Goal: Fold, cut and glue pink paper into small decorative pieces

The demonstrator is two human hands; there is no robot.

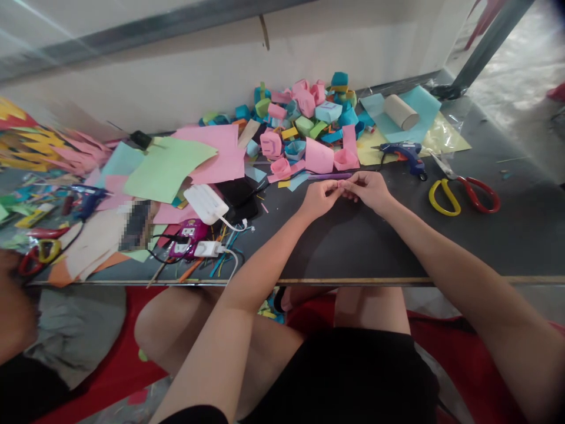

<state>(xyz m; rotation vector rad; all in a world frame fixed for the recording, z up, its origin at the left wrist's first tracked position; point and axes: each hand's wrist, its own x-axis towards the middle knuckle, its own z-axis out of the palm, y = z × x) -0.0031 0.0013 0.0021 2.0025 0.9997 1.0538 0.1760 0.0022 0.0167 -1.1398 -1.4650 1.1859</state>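
Observation:
My left hand (pixel 322 197) and my right hand (pixel 368 189) meet over the dark table, fingertips pinched together. Whatever lies between them is too small or too hidden to name. Just behind the fingers is a purple pen (pixel 329 176). Past it stand folded pink paper pieces (pixel 319 155), in front of a heap of small blue, pink, green and yellow paper shapes (pixel 304 100). Right of my right hand lie a blue glue gun (pixel 404 154) and scissors (pixel 459 185) with one yellow and one red handle, blades apart.
A cardboard tube (pixel 401 112) rests on blue paper at the back right. Leftward are green paper sheets (pixel 172 165), a white power bank (pixel 205 203), a purple power strip (pixel 189 238) with cables, and another glue gun (pixel 88 200). Another person's arm (pixel 15 306) shows at the left edge.

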